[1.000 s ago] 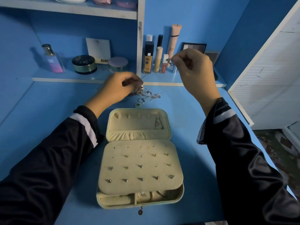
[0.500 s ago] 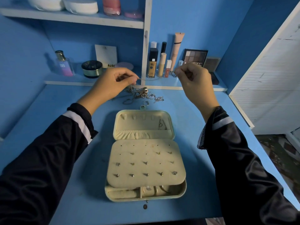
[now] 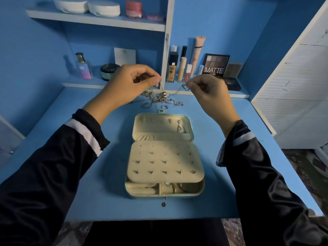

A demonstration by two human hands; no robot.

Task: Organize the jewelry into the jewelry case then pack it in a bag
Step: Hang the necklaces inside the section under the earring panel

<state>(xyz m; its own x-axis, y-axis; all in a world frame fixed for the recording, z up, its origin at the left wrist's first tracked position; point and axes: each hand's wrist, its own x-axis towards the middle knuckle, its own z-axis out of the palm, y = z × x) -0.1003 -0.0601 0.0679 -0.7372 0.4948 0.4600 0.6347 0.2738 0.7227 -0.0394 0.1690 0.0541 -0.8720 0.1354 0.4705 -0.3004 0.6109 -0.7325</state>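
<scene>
Head view: chain (image 3: 179,90) pinched in fingers (image 3: 156,79) of left hand (image 3: 129,84) and right hand (image 3: 209,93).

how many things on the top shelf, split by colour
white: 2 round boxes
pink: 2, a jar and a flat disc
total: 4

MATTE on eyeshadow palette (image 3: 216,65); SB on perfume bottle (image 3: 83,68).
</scene>
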